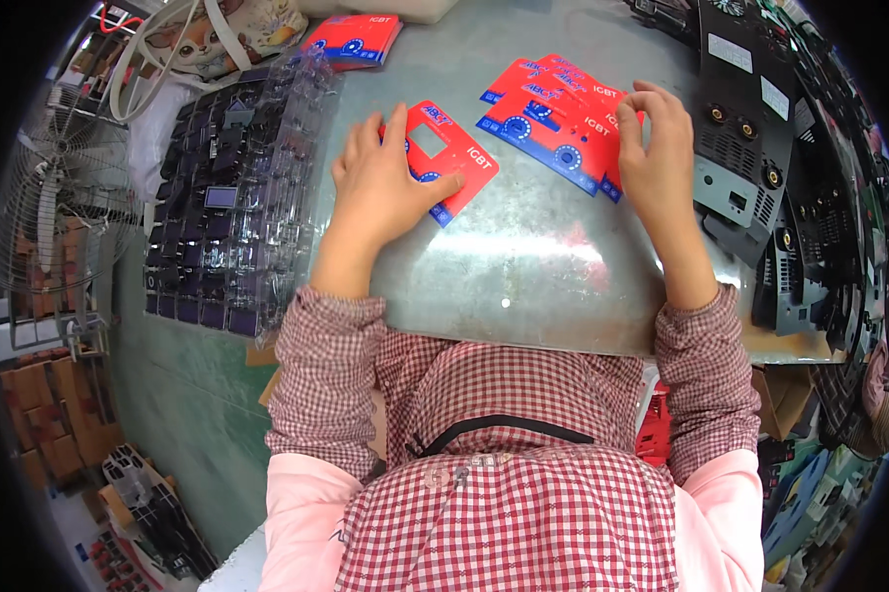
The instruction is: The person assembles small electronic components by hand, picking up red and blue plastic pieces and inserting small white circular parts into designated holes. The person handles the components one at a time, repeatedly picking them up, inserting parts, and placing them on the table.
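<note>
Flat red-and-blue panel labels lie on the metal tabletop before me. My left hand (385,183) holds one label (474,163) with a rectangular window; its thumb rests on the face and the other fingers are along the left edge. To the right, several similar labels (543,128) overlap in a loose fan. At that fan's right edge, my right hand (659,148) has its thumb and bent fingers closed on a label (610,113). Its fingertips partly cover that edge, so how many labels they grip is hidden.
Another stack of labels (358,39) lies at the far left, near a printed bag (222,35). Dark parts in clear plastic trays (232,212) line the table's left side. Black machine housings (745,128) crowd the right. A wire fan guard (60,197) stands beyond the left edge.
</note>
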Motion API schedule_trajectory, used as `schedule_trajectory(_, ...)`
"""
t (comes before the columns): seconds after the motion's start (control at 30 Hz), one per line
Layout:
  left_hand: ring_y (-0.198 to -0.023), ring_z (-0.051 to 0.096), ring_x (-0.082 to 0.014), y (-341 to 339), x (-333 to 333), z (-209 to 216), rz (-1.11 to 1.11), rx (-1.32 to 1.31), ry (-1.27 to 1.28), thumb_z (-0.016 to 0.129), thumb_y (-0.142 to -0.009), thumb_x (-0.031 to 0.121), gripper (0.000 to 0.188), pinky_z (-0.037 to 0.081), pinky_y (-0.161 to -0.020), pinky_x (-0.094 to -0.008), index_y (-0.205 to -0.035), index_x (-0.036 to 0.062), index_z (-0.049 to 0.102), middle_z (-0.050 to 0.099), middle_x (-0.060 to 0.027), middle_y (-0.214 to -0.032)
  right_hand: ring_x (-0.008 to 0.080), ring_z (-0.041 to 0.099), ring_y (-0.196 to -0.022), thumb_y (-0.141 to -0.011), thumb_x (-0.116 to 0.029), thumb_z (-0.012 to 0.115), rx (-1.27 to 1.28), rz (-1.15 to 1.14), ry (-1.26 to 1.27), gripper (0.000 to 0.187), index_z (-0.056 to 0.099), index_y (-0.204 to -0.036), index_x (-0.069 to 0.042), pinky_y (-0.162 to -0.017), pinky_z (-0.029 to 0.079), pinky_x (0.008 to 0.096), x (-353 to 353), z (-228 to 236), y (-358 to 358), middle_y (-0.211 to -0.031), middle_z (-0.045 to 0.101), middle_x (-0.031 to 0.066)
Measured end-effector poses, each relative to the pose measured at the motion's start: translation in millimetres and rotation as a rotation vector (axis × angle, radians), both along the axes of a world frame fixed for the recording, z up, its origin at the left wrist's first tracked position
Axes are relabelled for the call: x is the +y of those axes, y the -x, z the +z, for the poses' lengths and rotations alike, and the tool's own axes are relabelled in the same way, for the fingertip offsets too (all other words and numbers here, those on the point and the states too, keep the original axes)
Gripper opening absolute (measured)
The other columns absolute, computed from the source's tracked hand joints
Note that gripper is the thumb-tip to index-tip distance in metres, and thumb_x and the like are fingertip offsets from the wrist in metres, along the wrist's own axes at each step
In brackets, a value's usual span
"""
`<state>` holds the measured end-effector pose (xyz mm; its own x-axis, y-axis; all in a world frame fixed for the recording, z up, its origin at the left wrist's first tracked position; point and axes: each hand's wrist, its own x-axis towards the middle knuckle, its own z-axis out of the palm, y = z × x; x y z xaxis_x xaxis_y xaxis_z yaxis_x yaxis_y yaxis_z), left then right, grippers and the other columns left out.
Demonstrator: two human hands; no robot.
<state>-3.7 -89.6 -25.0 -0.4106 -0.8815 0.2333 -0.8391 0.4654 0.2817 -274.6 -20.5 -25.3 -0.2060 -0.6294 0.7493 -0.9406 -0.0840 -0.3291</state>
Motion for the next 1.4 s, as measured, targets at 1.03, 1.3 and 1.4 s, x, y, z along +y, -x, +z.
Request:
schedule_trajectory(1.03, -0.098, 0.061, -0.015, -46, 75, 42, -0.138, 1.192, -0.674, 0.074, -0.08, 0.01, 0.055, 0.049, -0.086, -0.0292, -0.127, 0.0004, 0.047, 0.064, -0.0095, -0.104, 0.0205, 0.059, -0.105, -0.085, -0.014, 0.069, -0.608, 0.684, -0.305, 0.046, 0.049, -0.125, -0.002, -0.085, 0.05, 0.0328, 34, 34, -102, -0.113, 0.061, 0.0116)
schedule_trajectory(1.3, -0.119, 0.052, -0.025, -45, 110, 20, -0.414, 1.922, -0.833, 0.057, -0.092, 0.044, 0.058, 0.044, -0.1, -0.0416, -0.13, 0.0014, 0.047, 0.053, -0.0112, -0.129, 0.0157, 0.06, -0.1, -0.084, 0.001, 0.065, -1.419, 0.896, -0.3, 0.052, 0.041, -0.13, -0.003, -0.084, 0.052, 0.0291, 55, 60, -143, -0.106, 0.062, 0.0133)
schedule_trajectory(1.4, -0.113, 0.056, -0.0215, -28, 127, 33, -0.203, 1.828, -0.808, 0.057, -0.093, 0.018, 0.038, 0.047, -0.098, -0.0385, -0.127, 0.0007, 0.048, 0.058, -0.0121, -0.122, 0.0147, 0.059, -0.099, -0.083, 0.001, 0.066, -1.309, 0.863, -0.246, 0.054, 0.041, -0.13, -0.002, -0.083, 0.053, 0.0288, 66, 60, -157, -0.111, 0.057, 0.0136)
